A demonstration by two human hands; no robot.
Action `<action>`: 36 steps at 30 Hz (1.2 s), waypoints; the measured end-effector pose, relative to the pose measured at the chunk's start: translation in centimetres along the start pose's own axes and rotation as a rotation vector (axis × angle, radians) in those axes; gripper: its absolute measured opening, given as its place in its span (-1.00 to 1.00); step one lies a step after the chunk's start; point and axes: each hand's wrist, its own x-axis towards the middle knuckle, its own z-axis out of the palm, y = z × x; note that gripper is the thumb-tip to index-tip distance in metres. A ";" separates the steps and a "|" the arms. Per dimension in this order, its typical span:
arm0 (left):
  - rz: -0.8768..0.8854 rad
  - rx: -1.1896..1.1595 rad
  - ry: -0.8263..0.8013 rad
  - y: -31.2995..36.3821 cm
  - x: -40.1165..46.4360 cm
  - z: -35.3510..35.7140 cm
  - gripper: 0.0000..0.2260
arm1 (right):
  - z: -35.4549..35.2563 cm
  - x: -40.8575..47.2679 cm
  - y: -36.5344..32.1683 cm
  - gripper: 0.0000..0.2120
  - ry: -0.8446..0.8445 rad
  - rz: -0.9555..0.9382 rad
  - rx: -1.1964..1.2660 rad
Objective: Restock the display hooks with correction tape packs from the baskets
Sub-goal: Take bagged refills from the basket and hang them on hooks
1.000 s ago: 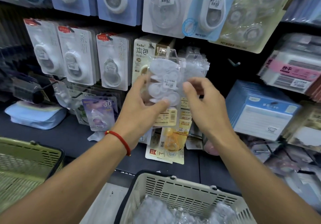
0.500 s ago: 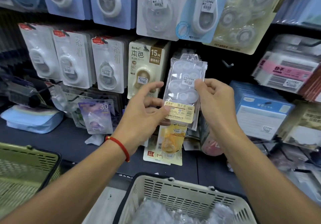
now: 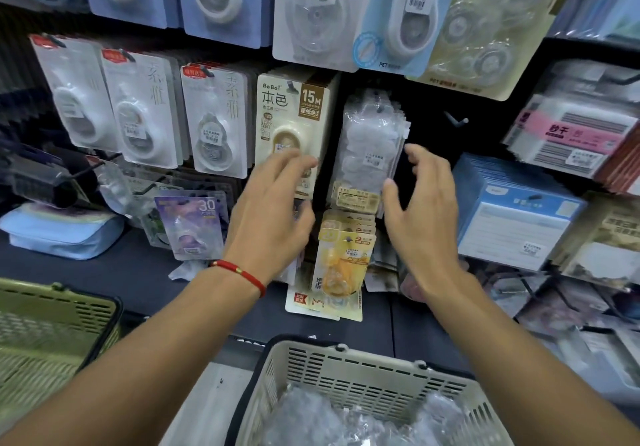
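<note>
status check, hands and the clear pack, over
Left hand and right hand open, empty. Clear pack hanging on its hook. Cream basket below holds more. Nothing in the way.

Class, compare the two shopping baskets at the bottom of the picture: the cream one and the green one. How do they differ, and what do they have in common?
The cream basket sits bottom centre, below the hands; the green basket sits at the far left, partly cut off by the frame. The cream basket holds clear plastic packs; nothing shows inside the visible part of the green basket. Both have slotted plastic walls and dark rims.
</note>
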 end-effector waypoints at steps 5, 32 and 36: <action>0.076 0.247 -0.023 -0.4 1.2 -0.1 -0.35 | 2.3 -0.6 1.4 -0.36 -0.195 -0.412 -0.332; 0.102 0.151 -0.214 -1.2 -3.0 1.2 -0.45 | 2.2 -0.4 5.4 -0.65 -0.442 -0.130 -0.144; 0.151 0.082 -0.509 0.4 -9.1 4.2 -0.58 | -4.3 -9.6 8.7 -0.73 -0.749 0.040 -0.118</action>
